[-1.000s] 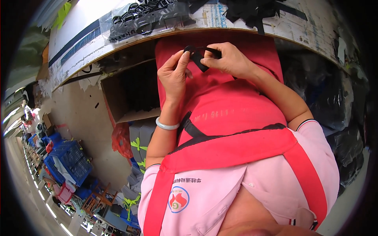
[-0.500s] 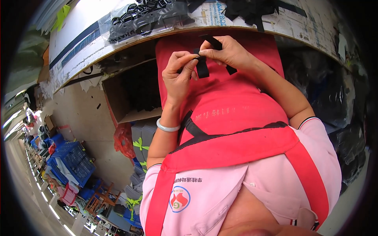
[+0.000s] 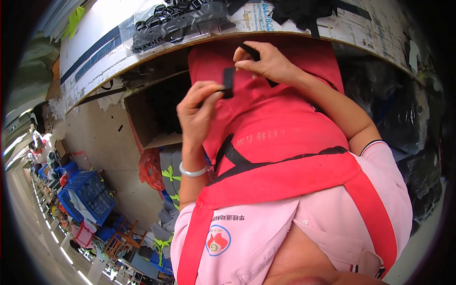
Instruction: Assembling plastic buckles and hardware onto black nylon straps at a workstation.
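Note:
My left hand (image 3: 197, 113) and my right hand (image 3: 266, 61) are raised in front of my red apron (image 3: 280, 133), just under the edge of the white worktable (image 3: 109, 52). Between them runs a short black strap piece (image 3: 228, 81). The left hand's fingertips pinch its lower end, and the right hand's fingers pinch the upper part, where another bit of black strap (image 3: 249, 51) shows above the knuckles. A pale bangle (image 3: 192, 172) circles my left wrist.
A clear bag of black plastic buckles (image 3: 175, 21) and a heap of black straps (image 3: 304, 9) lie on the table top. An open cardboard box (image 3: 152, 114) sits below the table. Blue crates (image 3: 88, 197) and bundled cartons (image 3: 166, 175) stand on the floor at left.
Both hands have lifted toward the table edge with the black strap. The left hand dropped slightly lower and apart from the right, so the strap now hangs upright between them.

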{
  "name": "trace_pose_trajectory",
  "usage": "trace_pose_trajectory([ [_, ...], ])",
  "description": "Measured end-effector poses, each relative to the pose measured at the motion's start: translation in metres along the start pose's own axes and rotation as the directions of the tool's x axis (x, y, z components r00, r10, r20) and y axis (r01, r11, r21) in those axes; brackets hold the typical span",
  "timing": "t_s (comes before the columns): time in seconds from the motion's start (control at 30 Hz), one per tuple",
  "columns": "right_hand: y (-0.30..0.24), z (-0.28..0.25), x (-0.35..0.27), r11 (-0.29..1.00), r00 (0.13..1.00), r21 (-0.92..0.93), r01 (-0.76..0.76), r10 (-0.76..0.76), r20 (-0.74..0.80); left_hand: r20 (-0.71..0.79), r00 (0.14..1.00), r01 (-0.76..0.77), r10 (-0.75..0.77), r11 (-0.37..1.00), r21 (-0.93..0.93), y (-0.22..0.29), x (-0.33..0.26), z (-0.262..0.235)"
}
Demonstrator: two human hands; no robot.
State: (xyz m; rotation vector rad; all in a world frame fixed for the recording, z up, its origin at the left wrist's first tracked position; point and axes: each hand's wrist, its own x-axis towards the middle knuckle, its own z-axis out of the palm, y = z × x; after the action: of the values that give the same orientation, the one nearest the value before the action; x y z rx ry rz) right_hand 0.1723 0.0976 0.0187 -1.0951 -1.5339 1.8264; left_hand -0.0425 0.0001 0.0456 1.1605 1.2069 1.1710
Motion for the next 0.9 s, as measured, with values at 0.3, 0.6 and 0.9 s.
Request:
trace_pose_trajectory([
  [0.3,0.007,0.011,-0.005,0.99,0.996,-0.13,0.06,-0.051,0.068,-0.239,0.856,0.039,-0.458,0.518,-0.854,-0.084,-0.033,-0.116],
  [0.6,-0.013,0.023,-0.016,0.999,0.997,-0.02,-0.025,0.026,0.069,0.006,0.955,0.236,-0.298,0.742,-0.627,-0.046,0.003,-0.001],
  [0.9,-0.016,0.019,-0.015,0.985,0.972,0.023,-0.174,0.168,0.164,-0.106,0.959,0.204,-0.265,0.896,-0.394,-0.059,0.008,0.015],
])
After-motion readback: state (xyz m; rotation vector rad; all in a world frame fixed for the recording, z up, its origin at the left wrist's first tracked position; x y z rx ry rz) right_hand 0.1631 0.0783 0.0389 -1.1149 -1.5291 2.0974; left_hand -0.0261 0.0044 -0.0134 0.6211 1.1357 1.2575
